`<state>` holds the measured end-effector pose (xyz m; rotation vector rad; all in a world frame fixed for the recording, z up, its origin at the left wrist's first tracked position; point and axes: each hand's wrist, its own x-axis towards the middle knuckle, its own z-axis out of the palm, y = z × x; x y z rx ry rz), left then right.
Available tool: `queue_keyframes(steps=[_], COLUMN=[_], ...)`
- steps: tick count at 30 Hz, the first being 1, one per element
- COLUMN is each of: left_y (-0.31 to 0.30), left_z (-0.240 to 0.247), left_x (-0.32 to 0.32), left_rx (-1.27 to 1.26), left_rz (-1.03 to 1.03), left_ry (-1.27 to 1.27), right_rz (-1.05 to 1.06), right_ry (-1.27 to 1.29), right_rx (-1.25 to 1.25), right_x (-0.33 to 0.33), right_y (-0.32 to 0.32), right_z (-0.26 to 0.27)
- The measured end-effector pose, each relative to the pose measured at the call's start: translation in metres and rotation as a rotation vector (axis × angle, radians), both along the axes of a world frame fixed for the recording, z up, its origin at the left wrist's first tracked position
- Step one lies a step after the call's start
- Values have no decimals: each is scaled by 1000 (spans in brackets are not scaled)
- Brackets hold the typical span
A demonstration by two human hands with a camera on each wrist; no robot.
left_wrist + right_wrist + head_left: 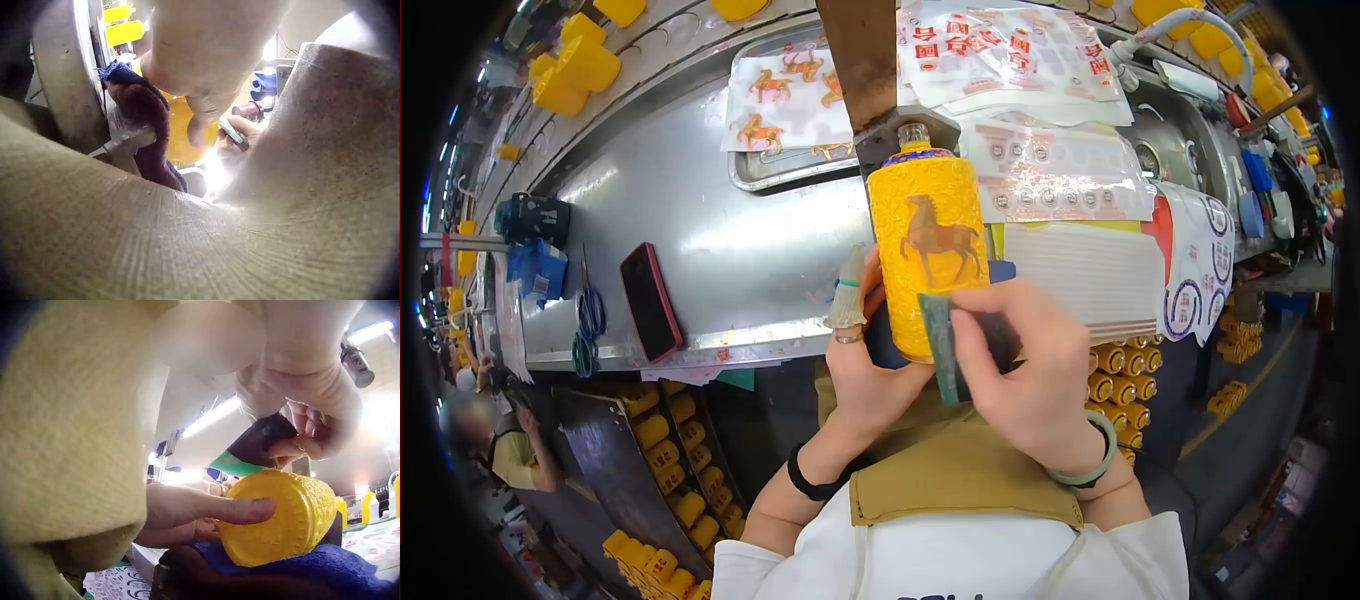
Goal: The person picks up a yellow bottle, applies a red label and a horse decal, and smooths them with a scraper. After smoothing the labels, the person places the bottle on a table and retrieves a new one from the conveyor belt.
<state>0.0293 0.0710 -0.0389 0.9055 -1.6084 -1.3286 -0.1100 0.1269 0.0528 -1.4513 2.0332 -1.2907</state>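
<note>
A yellow embossed bottle (905,215) with a clear glass neck lies tilted in front of me, its neck toward a dark notched bracket (915,130). A gold horse decal (940,243) shows on its upper side. My left hand (865,375) grips the lower end, thumb across the base (269,531) in the right wrist view. One left finger wears a whitish cover (847,290). My right hand (1025,365) pinches a flat scraper (940,345), green with a dark part, its edge right at the bottle just below the horse. Under the bottle is a blue cloth (337,569).
A metal tray (750,178) carries a sheet of gold horse decals (770,88). Printed sheets (1050,170) and a ribbed white stack (1080,275) lie to the right, by a sink (1165,130). Left are a phone (651,302) and scissors (588,315). Yellow bottles (1120,385) stand below the bench.
</note>
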Motion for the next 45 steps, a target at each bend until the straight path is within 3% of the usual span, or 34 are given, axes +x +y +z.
queue_keyframes(steps=[4,8,10,12,17,23,27,35,41,42,43,45], left_y=[-1,-4,-5,-15,-42,-61,-64,-49,-37,-38,-37,-34], left_z=[-1,6,12,19,25,55,40,-1,-2,-1,2,-2], left_x=[4,11,15,17,16,7,10,25,28,26,23,22], left_rx=[-46,-117,-192,-659,-1118,-1149,-1250,-1270,-1169,-1161,-1120,-1049], left_rz=[-12,-24,-2,-45,-156,-392,-398,-89,-7,-8,-10,-45], left_ry=[-26,-107,-154,-397,-527,-526,-491,-372,-405,-377,-346,-347], right_rz=[9,-218,-294,-314,-325,-283,-271,-98,-153,-188,-176,-172], right_ry=[78,22,120,120,-30,-115,-134,-182,-77,-84,63,-16], right_rx=[-11,54,125,115,90,56,20,-11,-31,55,28,1], right_x=[6,-9,-27,-32,-36,-35,-35,-15,-25,-29,-37,-35], right_y=[-1,19,30,41,48,48,49,27,26,26,26,24], right_z=[-2,-7,-14,-25,-26,-10,-12,-6,-26,-17,-22,-18])
